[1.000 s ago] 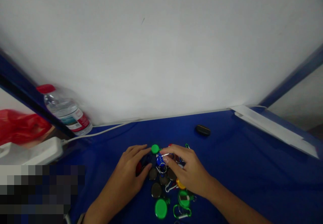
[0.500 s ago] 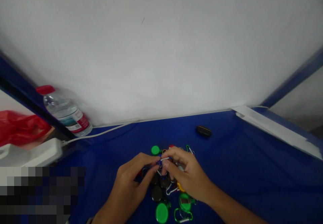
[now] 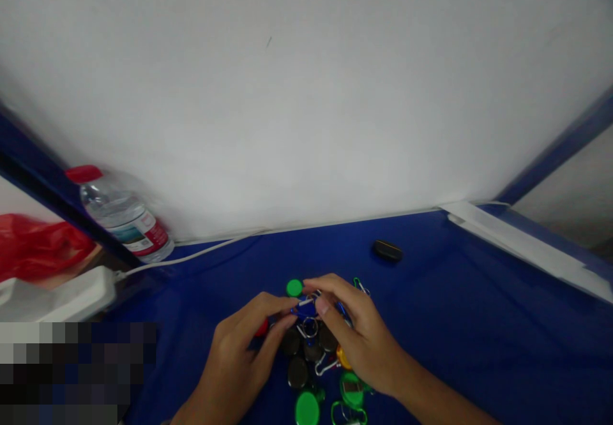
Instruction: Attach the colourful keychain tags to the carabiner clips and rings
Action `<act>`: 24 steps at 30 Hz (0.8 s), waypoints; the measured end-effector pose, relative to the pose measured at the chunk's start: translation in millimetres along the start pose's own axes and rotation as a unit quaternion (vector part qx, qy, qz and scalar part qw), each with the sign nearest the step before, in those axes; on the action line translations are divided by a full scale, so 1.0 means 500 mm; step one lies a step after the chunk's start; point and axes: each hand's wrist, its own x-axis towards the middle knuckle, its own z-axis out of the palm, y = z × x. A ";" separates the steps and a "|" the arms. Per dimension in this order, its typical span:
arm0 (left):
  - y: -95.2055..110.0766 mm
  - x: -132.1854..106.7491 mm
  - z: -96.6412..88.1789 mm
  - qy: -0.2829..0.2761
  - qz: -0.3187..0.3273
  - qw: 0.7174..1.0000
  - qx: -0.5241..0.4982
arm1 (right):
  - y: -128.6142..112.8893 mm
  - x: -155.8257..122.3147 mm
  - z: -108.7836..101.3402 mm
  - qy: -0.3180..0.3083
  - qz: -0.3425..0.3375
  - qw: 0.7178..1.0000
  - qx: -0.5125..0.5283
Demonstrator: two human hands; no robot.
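A loose pile of carabiner key tags lies under my hands. Between my left hand (image 3: 242,351) and my right hand (image 3: 359,335) is a blue key tag (image 3: 305,309) with a silver clip, pinched by the fingertips of both. Below it are several dark round tags, one (image 3: 297,372) lowest, and a silver ring (image 3: 310,327). A green round tag (image 3: 294,288) sits just beyond my left fingers. A red tag (image 3: 262,328) is partly hidden by my left hand. A yellow tag (image 3: 343,357) touches my right palm's edge. Green tags (image 3: 307,409) lie nearer me.
The tags lie on a blue cloth (image 3: 454,304). A black oval object (image 3: 387,251) lies beyond them. Far left are a water bottle (image 3: 123,221) with a red cap, a white cable (image 3: 191,257), a white power strip (image 3: 67,297) and a red plastic bag (image 3: 38,247). A white wall (image 3: 306,93) rises behind.
My left hand has moved from the pile's left side to the blue tag, and both hands now pinch it. The blue tag sits slightly higher between them, and the red tag shows more.
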 end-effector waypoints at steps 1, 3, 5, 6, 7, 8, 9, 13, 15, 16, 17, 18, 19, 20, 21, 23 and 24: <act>0.000 0.000 0.000 0.001 0.000 1.000 -0.001 | -0.003 0.000 -0.001 0.003 -0.025 1.000 -0.011; 0.000 -0.001 0.000 0.004 -0.007 1.000 -0.005 | -0.007 0.001 -0.004 0.002 -0.058 0.998 -0.029; -0.001 -0.002 -0.001 0.009 -0.023 1.000 -0.014 | -0.010 0.001 -0.008 -0.006 -0.078 0.996 -0.048; -0.001 -0.003 -0.001 0.009 -0.033 0.999 -0.021 | -0.011 0.001 -0.009 -0.010 -0.086 0.994 -0.061; -0.002 -0.004 -0.002 0.008 -0.045 0.999 -0.028 | -0.010 0.002 -0.011 -0.013 -0.092 0.993 -0.075; -0.002 -0.004 -0.002 0.006 -0.061 0.998 -0.035 | -0.009 0.002 -0.012 -0.015 -0.098 0.991 -0.090; -0.003 -0.005 -0.002 0.002 -0.078 0.996 -0.041 | -0.007 0.003 -0.013 -0.016 -0.106 0.989 -0.106; -0.004 -0.004 -0.003 -0.010 -0.135 0.990 -0.047 | 0.007 0.006 -0.011 0.012 -0.156 0.976 -0.149; -0.004 -0.004 -0.002 -0.016 -0.141 0.989 -0.039 | 0.013 0.007 -0.008 0.024 -0.161 0.975 -0.148; -0.005 -0.004 -0.001 -0.021 -0.142 0.989 -0.033 | 0.014 0.008 -0.006 0.025 -0.149 0.978 -0.145; -0.006 -0.004 -0.001 -0.026 -0.141 0.989 -0.024 | 0.015 0.008 -0.005 0.023 -0.130 0.981 -0.142; -0.007 -0.005 0.000 -0.028 -0.137 0.990 -0.014 | 0.014 0.009 -0.004 0.019 -0.109 0.984 -0.137; -0.009 -0.007 0.000 -0.029 -0.127 0.991 -0.001 | 0.013 0.009 -0.003 0.015 -0.088 0.987 -0.132; -0.011 -0.009 0.001 -0.031 -0.109 0.994 0.014 | 0.012 0.009 -0.002 0.009 -0.069 0.990 -0.125; -0.014 -0.011 0.001 -0.034 -0.081 0.996 0.030 | 0.011 0.009 -0.002 0.003 -0.054 0.992 -0.117; -0.018 -0.015 0.001 -0.051 -0.014 0.997 0.060 | 0.008 0.008 -0.001 -0.007 -0.035 0.995 -0.098; -0.020 -0.018 0.001 -0.065 0.018 0.995 0.073 | 0.007 0.008 -0.001 -0.013 -0.026 0.996 -0.090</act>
